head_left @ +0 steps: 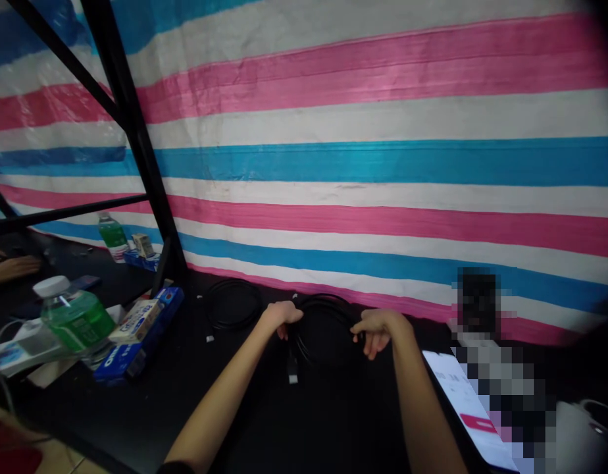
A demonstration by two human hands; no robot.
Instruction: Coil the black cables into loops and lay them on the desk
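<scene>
A coiled black cable (328,299) lies on the black tabletop between my two hands. My left hand (283,317) is closed on the left side of the coil, its fingertips partly hidden behind the hand. Below it hangs a cable end with a black plug and a silver metal tip (293,378), which looks like a USB or HDMI connector. On the coil's right side, my right hand (380,329) pinches the cable between thumb and fingers. Another black cable coil (233,304) rests on the table to the left, apart from both hands.
At left are a bottle of green liquid (77,316), a blue Oreo box (136,342) and a small carton (137,320). A black metal post (146,151) rises behind them. A lit phone (466,401) lies right of my right forearm. A striped sheet (383,158) hangs behind.
</scene>
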